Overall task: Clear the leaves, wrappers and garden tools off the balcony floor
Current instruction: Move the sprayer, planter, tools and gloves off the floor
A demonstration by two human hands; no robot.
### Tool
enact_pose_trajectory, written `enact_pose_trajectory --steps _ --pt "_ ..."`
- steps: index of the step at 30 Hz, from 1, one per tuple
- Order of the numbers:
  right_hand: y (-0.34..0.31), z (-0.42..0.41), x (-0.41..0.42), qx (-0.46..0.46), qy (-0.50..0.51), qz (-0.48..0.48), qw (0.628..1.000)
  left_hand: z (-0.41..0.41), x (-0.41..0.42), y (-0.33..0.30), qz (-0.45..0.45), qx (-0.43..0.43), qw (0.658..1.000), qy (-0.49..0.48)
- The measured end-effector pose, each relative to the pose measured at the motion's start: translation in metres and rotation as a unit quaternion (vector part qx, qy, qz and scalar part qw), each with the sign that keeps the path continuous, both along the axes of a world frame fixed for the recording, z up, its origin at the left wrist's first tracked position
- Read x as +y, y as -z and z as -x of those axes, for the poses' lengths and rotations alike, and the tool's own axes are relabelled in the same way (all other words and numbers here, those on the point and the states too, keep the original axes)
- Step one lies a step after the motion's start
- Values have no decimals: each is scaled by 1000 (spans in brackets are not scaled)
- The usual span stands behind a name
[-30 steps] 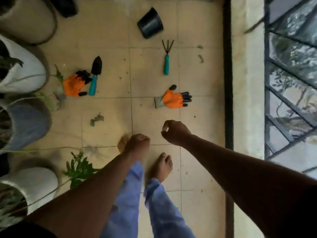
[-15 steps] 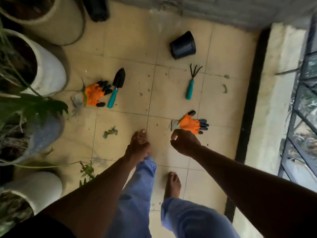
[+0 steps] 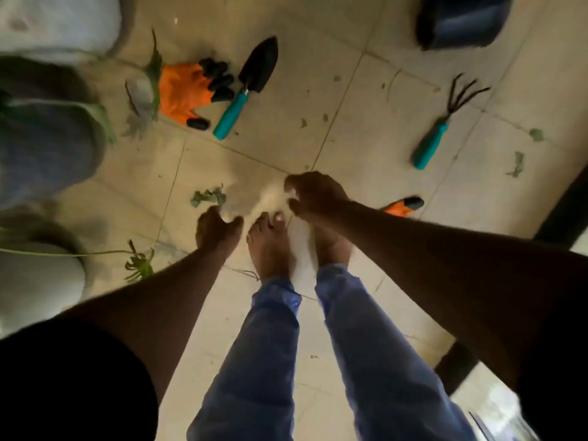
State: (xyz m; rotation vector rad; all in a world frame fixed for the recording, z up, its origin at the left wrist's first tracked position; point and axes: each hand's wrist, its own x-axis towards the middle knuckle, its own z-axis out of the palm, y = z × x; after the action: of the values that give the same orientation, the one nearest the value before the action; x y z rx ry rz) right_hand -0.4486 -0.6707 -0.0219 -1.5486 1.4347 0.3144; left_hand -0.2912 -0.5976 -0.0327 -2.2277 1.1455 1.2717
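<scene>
Hands hang over the floor [image 3: 366, 100]: left hand [image 3: 216, 229] and right hand [image 3: 313, 195] loosely curled, seemingly holding nothing. Trowel [image 3: 246, 87] lies beyond them, touching an orange glove [image 3: 183, 90]; rake [image 3: 444, 127] lies well right of the trowel.

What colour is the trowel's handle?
Teal, on the trowel, seen in the head view.

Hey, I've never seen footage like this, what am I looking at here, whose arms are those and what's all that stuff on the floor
There is no machine. A person wears a camera on the head, looking down at their own arms, blue trousers and bare feet on a tiled balcony floor. The left hand and right hand hang loosely curled, holding nothing. On the floor lie a trowel beside an orange glove, a hand rake, a second glove partly hidden by the right arm, a tipped black pot and scattered leaves. Planters stand on the left.
</scene>
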Motion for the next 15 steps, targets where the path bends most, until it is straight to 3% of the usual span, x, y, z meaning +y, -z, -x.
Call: enact_pose_trajectory --steps 2,5,8,9,11,12,15 --pt "27 -21 -5 -20 -7 28 999 -6 15 30 0 -31 999 8" --pt "60 -48 -3 -48 -37 50 997 -75 -29 56 108 -118 977 -141" --pt "80 -64 0 -55 -70 59 994 -84 -45 59 287 -226 928 -78" --pt "84 -68 1 -55 -75 65 994 -77 -48 63 281 -206 934 -78" --pt "87 -73 4 -54 -78 74 993 -87 -52 81 157 -149 971 -105" --pt "87 -75 5 -55 -78 78 992 -93 -51 92 137 -150 972 -116" --pt "82 -76 10 -54 -79 86 992 -65 -17 97 149 -133 969 -146"
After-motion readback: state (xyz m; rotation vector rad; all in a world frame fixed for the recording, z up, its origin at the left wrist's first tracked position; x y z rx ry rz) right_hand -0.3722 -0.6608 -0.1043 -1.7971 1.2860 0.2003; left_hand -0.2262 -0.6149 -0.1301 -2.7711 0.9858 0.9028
